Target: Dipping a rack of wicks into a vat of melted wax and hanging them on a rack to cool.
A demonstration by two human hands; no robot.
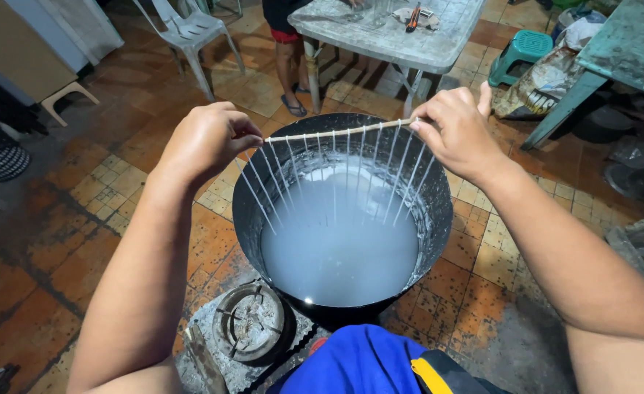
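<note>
My left hand [204, 142] and my right hand [455, 131] each pinch one end of a thin wooden stick [336, 133], held level above a large black metal pot [424, 219]. Several white wax-coated strings [347, 175] hang from the stick and dip into the cloudy white liquid [336, 248] that fills the pot. The strings slant slightly inward toward the liquid's surface.
A round gas burner [247, 321] sits at the pot's lower left on the tiled floor. Another person's legs [289, 69] stand by a grey table [395, 36] behind the pot. A white plastic chair [191, 36], a teal stool [522, 51] and a green table [628, 51] surround the area.
</note>
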